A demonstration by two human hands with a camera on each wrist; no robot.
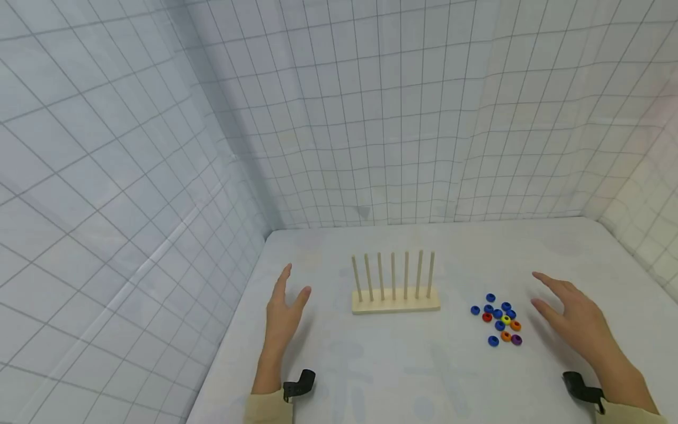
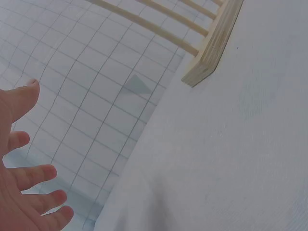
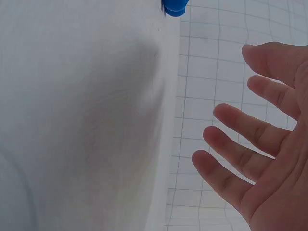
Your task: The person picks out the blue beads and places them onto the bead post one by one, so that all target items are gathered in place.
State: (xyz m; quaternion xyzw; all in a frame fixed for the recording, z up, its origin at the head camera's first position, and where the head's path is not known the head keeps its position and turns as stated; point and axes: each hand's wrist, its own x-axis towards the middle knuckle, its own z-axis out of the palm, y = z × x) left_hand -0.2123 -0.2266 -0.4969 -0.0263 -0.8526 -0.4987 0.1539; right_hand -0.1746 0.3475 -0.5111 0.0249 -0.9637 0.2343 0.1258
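So, going left to right: the left hand (image 1: 282, 321) is hovering over the white counter (image 1: 392, 368), fingers spread, thumb standing away from them; it's gripping nothing, and the left wrist view is backing that up. Next over, the wooden rack (image 1: 396, 305) is sitting to that hand's right, well apart from it; its long axis is running left to right across the counter, and seven upright pegs (image 1: 393, 277) are lining up along it, all of them showing bare. Left hand is the nearer one to the rack, fwiw.

Past the rack's right end, a loose cluster of beads (image 1: 499, 327) is lying on the counter; mostly blue, with a red bead (image 1: 487, 318), a yellow one, two orange ones and a purple bead (image 1: 516, 340) mixing in; some are touching or nearly so, hard to tell. Far right, the right hand (image 1: 577, 321) is hanging just beside the cluster, palm side facing inward, fingers apart and grasping nothing.

Imo the relation everything is hinging on is this: the beads are lying between rack and right hand, so they're sitting to that hand's left, way closer to it than to the left one; as for containers, I'm not seeing any, just the rack.
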